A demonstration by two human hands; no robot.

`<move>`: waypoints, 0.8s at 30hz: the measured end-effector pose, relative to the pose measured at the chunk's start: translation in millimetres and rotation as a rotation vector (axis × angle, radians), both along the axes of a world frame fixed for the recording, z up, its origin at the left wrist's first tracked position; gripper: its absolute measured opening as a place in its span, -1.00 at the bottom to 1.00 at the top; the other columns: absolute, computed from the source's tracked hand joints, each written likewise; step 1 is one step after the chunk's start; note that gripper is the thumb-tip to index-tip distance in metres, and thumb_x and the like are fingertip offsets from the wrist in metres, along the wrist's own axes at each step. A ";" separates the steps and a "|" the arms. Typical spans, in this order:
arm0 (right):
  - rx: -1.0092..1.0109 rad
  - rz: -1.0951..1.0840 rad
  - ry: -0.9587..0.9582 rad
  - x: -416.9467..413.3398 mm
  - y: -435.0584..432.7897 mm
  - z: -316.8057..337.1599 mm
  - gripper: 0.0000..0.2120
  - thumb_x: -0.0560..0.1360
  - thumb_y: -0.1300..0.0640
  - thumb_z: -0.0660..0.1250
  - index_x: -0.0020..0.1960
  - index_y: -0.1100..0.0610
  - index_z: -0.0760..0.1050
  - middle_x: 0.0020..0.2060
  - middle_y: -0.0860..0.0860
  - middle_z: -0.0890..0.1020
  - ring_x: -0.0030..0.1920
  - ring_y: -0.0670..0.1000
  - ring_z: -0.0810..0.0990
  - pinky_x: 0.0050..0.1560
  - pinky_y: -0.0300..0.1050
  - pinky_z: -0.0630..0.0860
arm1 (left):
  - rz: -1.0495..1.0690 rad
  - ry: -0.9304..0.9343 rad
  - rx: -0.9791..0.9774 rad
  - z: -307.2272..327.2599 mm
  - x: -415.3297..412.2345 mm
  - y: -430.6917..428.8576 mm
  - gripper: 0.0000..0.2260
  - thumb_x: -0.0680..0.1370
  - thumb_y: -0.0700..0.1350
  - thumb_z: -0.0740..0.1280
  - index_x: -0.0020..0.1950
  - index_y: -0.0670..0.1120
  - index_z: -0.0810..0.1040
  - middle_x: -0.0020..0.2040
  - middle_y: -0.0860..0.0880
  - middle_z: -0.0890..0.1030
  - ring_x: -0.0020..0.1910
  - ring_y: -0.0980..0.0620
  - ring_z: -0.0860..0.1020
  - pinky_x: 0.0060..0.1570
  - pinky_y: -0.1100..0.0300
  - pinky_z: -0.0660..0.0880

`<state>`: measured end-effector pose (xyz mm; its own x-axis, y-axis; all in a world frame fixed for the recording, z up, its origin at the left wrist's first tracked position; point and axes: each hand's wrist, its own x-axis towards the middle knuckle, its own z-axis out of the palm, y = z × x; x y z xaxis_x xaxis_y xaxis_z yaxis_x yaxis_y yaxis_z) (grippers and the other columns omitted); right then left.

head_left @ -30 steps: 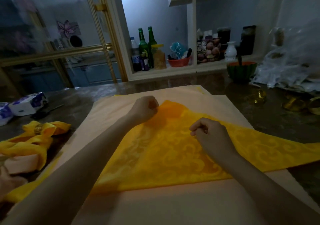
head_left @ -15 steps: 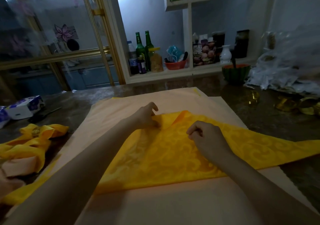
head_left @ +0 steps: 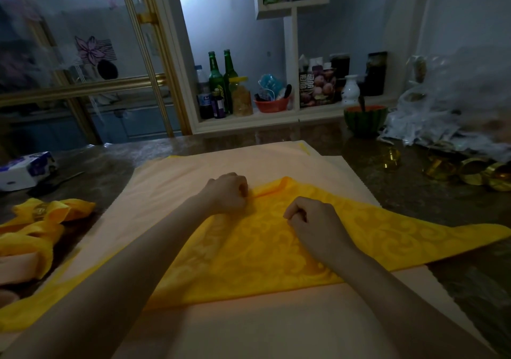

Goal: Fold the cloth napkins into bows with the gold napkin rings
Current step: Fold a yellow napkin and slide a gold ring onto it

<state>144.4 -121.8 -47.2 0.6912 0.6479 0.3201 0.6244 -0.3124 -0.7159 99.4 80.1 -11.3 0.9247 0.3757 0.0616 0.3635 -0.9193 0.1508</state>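
Observation:
A yellow patterned napkin (head_left: 276,251) lies folded into a wide triangle on a pale peach cloth (head_left: 171,181). Its far tip is folded over toward me. My left hand (head_left: 229,193) pinches the folded edge near the tip with curled fingers. My right hand (head_left: 312,220) rests a little nearer on the napkin, its fingers curled and pinching the cloth. Several gold napkin rings (head_left: 470,170) lie at the right on the dark counter. A finished yellow bow with a ring (head_left: 47,212) sits at the left.
A tissue pack (head_left: 26,169) lies at far left. A green bowl (head_left: 365,119) and a heap of clear plastic bags (head_left: 453,110) stand at the back right. Bottles (head_left: 218,85) and jars fill the shelf behind the counter.
The napkin's far tip has been folded down toward me, shortening the triangle. Both hands have drawn slightly closer to me, still pinching the cloth.

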 end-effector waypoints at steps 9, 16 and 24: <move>-0.020 0.002 -0.019 -0.7 0.5 -0.3 -0.80 0.56 0.26 0.16 -0.04 0.13 0.56 -0.35 -0.12 0.47 -0.39 -0.14 0.40 -0.40 -0.29 0.26 | 0.037 -0.041 -0.193 7.9 6.6 1.1 -0.75 0.54 -0.18 0.32 0.21 -0.14 0.47 0.15 -0.10 0.51 0.10 -0.06 0.50 0.03 0.21 0.45; -0.023 0.007 -0.032 -1.1 0.7 0.0 -0.80 0.55 0.26 0.17 -0.03 0.14 0.56 -0.29 -0.09 0.51 -0.34 -0.16 0.41 -0.37 -0.28 0.29 | 0.099 -0.156 0.008 -3.8 12.0 -12.4 -0.86 0.57 -0.20 0.23 0.12 -0.08 0.45 0.11 -0.10 0.52 0.02 -0.05 0.49 0.01 0.13 0.48; -0.046 0.003 -0.054 -1.4 -0.2 1.1 -0.80 0.57 0.25 0.15 -0.02 0.13 0.55 -0.35 -0.16 0.43 -0.37 -0.16 0.37 -0.40 -0.30 0.23 | 0.061 -0.075 0.080 -4.7 5.3 -20.4 -0.76 0.57 -0.08 0.25 0.19 -0.13 0.52 0.14 -0.09 0.49 0.11 -0.05 0.46 0.08 0.11 0.40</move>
